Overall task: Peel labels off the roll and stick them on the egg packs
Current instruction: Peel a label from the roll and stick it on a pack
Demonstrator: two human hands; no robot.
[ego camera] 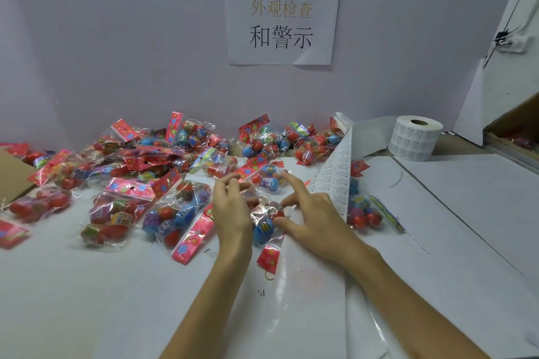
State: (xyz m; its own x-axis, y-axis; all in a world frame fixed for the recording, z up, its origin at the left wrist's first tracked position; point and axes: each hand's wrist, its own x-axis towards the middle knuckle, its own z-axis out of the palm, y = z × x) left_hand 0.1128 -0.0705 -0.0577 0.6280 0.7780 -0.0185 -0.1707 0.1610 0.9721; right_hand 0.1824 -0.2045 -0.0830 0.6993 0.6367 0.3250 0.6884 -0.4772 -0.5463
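A clear egg pack with blue and red plastic eggs and a red header card lies on the white table, between my two hands. My right hand pinches the pack's top right with thumb and a finger, the index finger lifted. My left hand sits just left of the pack with fingers apart and curled, its thumb tip at the bag's edge. The white label roll stands upright at the back right. Its loose label strip arches down to the table right beside my right hand.
Several more egg packs are heaped across the back and left of the table, with one pack under the strip at right. A paper sign hangs on the wall. A cardboard flap shows at the left edge.
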